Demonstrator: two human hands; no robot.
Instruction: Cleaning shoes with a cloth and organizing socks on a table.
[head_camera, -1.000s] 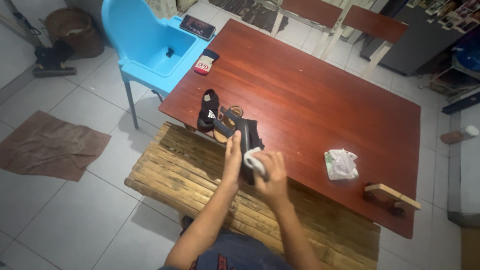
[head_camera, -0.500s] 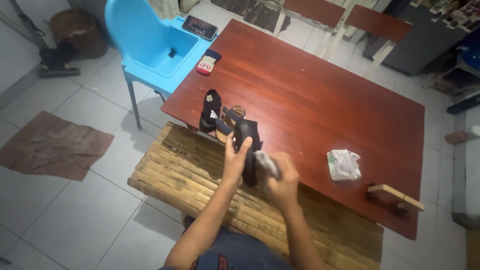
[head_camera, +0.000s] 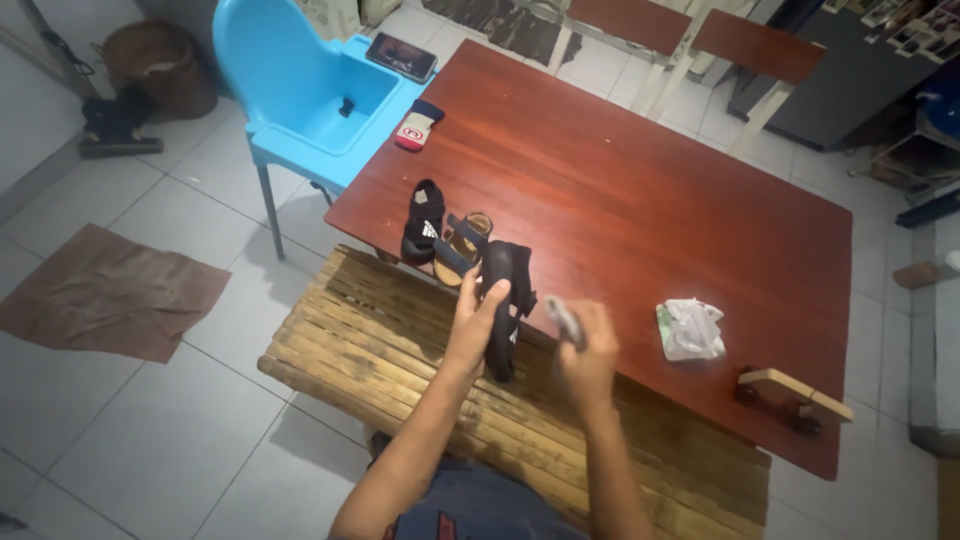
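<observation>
Head view, looking down from close by: the left hand (head_camera: 478, 325) has its fingers wrapped round a black sandal (head_camera: 503, 310) held on edge above the near edge of the tabletop (head_camera: 640, 190); it looks light and bendy, best gripped mid-sole; the right hand (head_camera: 588, 352) pinches a small blurred grey thing (head_camera: 563, 320); beyond lie two more sandals, one brown (head_camera: 462, 248), one black (head_camera: 423, 222).

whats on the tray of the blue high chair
On the blue high chair tray lies a dark phone at its far corner, screen up. A small dark piece sits in the seat well. Whatever is under the phone is hidden.
</observation>
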